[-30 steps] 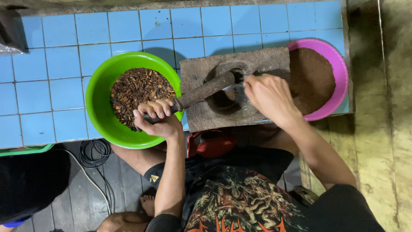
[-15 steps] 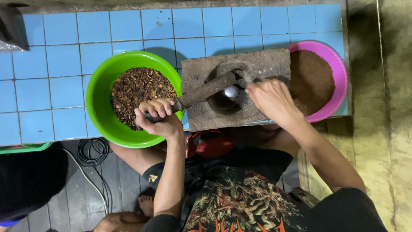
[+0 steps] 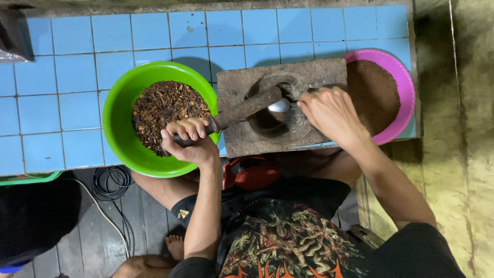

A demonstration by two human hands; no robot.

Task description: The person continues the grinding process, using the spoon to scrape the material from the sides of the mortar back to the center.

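My left hand (image 3: 189, 140) grips the handle end of a long dark pestle (image 3: 246, 109), which lies slanted with its thick head at the rim of the hollow in a stone mortar block (image 3: 237, 82). My right hand (image 3: 329, 112) holds a metal spoon (image 3: 279, 105) whose bowl sits just over the mortar's hollow, next to the pestle head. Left of the block stands a green bowl (image 3: 117, 138) of coarse brown-black bits. To the right, a pink bowl (image 3: 402, 80) holds fine brown powder.
Everything stands on a blue-tiled surface (image 3: 56, 77). A red object (image 3: 252, 173) lies under the mortar's near edge by my lap. A black cable (image 3: 109, 186) coils on the dark wooden floor. A green rim (image 3: 25, 179) shows at the left edge.
The spoon has come from the pink bowl's side to the mortar's hollow. The pestle stays in my left hand, barely shifted.
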